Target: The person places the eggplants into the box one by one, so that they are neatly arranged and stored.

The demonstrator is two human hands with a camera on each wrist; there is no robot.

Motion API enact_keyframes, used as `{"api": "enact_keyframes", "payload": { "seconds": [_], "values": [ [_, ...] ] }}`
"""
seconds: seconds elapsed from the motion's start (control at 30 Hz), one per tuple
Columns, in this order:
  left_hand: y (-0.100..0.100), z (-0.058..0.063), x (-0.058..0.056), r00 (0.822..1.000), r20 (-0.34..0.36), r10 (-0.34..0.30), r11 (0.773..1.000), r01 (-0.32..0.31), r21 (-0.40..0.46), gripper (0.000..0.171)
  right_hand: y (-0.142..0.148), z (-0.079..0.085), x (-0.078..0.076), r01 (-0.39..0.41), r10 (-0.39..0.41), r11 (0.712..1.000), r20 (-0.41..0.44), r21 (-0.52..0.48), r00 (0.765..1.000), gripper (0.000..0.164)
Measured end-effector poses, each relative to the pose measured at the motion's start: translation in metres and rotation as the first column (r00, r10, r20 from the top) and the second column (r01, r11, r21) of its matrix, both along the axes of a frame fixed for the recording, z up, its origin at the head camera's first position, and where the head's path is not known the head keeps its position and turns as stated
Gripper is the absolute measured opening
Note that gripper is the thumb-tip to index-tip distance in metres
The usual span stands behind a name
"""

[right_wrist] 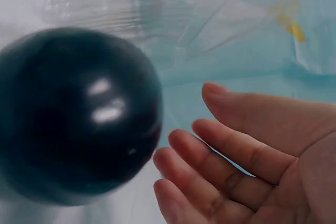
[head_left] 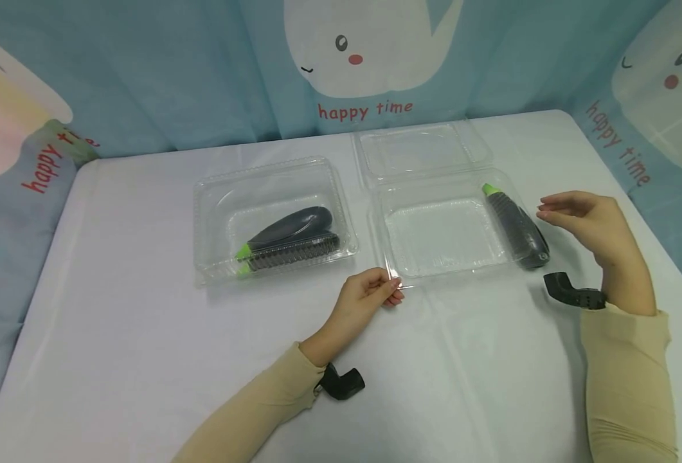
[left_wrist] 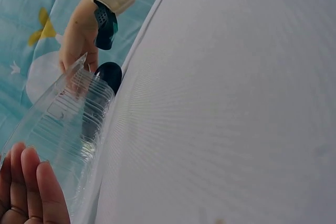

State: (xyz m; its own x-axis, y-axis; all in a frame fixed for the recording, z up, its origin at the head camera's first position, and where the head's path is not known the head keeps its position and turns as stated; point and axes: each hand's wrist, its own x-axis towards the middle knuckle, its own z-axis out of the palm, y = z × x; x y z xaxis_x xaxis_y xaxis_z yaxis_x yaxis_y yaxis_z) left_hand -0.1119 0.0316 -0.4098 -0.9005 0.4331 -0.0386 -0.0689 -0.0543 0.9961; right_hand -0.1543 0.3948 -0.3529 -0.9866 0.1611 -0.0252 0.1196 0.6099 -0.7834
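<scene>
An unlidded clear plastic clamshell box [head_left: 439, 273] lies on the table with its lid [head_left: 421, 151] folded back. My left hand [head_left: 369, 292] pinches the front left corner of that box between thumb and fingers; the left wrist view shows several of these fingers [left_wrist: 31, 187] beside the clear wall. Along the box's right side lies a dark toy eggplant [head_left: 528, 241] with a green tip, partly seen through the ribbed wall. Just right of it, my right hand [head_left: 592, 225] hovers with fingers relaxed, holding nothing. The right wrist view shows the eggplant's glossy round end [right_wrist: 79, 124] apart from the fingertips.
To the left stands another clear plastic box [head_left: 213, 212] with two dark, green-tipped toy eggplants [head_left: 291, 228] inside. A white cloth covers the table [head_left: 126, 334]. Blue printed curtains [head_left: 173, 71] hang behind and at the sides.
</scene>
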Motion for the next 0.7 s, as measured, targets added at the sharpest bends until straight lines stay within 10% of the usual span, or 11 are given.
{"api": "enact_keyframes", "payload": {
  "seconds": [0.7],
  "values": [
    [0.0008, 0.0021, 0.0012, 1.0, -0.017, 0.011, 1.0, -0.011, 0.009, 0.016, -0.0024, -0.0037, -0.0069, -0.242, 0.164, 0.954, 0.368, 0.176, 0.915, 0.074]
  ]
}}
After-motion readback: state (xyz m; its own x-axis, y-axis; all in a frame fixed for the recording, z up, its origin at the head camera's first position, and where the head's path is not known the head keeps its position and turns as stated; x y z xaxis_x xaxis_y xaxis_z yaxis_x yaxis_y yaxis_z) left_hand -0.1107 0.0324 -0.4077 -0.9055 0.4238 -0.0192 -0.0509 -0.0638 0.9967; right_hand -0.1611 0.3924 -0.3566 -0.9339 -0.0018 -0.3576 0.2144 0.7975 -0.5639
